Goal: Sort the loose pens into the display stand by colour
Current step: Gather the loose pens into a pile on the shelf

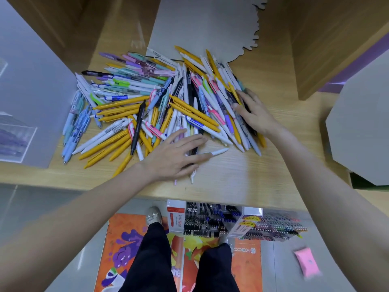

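Observation:
A big heap of loose pens (pixel 147 106) covers the wooden shelf (pixel 242 180): several yellow, white, black, pale blue, mint and pink ones lie crossed over each other. My left hand (pixel 179 154) lies flat with straight fingers on pens at the heap's near edge; a white pen (pixel 219 152) pokes out beyond its fingertips. My right hand (pixel 254 114) rests on the heap's right side, fingers spread over white and yellow pens. A clear acrylic display stand (pixel 14 142) sits at the far left.
A grey board (pixel 202 26) lies behind the heap and a grey octagonal panel (pixel 362 131) stands at the right. Below the shelf edge is a rack of packed pens (pixel 212 222). My legs stand on an orange floor mat (pixel 124 249); a pink packet (pixel 307 262) lies on the floor.

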Action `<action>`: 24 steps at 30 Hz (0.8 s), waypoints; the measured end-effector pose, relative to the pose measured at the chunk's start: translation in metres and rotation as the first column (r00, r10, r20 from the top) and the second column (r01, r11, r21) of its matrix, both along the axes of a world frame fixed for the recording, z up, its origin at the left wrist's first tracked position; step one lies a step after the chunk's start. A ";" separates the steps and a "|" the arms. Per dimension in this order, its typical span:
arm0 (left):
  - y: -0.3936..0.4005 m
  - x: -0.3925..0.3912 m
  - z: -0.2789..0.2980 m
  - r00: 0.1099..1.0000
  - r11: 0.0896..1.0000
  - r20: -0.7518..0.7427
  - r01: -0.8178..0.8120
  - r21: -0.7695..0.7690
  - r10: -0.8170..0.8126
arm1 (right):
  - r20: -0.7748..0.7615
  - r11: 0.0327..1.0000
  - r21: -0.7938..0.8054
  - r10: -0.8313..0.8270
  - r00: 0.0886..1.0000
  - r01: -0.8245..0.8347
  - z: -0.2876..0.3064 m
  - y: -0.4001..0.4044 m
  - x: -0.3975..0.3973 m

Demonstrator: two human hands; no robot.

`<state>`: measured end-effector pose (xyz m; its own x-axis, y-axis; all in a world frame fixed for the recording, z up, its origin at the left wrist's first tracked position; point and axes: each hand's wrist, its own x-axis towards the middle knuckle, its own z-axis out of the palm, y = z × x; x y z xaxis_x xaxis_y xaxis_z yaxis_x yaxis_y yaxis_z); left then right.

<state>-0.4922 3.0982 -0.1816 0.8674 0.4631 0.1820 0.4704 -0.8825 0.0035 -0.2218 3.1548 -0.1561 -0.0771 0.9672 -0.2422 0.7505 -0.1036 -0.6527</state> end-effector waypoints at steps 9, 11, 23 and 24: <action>-0.015 -0.008 -0.001 0.967 0.970 -0.078 -0.245 -0.002 0.244 | 0.031 0.998 0.027 -0.066 0.997 0.065 0.001 -0.001 -0.004; -0.019 -0.005 -0.001 0.961 0.964 -0.083 -0.266 -0.021 0.264 | 0.062 0.997 0.047 -0.063 0.996 0.060 0.003 -0.009 -0.002; -0.043 -0.043 0.016 0.859 0.856 0.029 -0.507 -0.100 0.512 | 0.248 0.925 0.215 0.259 0.934 -0.314 -0.027 -0.156 -0.095; -0.046 -0.055 0.017 0.815 0.814 0.056 -0.567 -0.126 0.577 | 0.237 0.940 0.189 0.236 0.942 -0.283 -0.031 -0.153 -0.108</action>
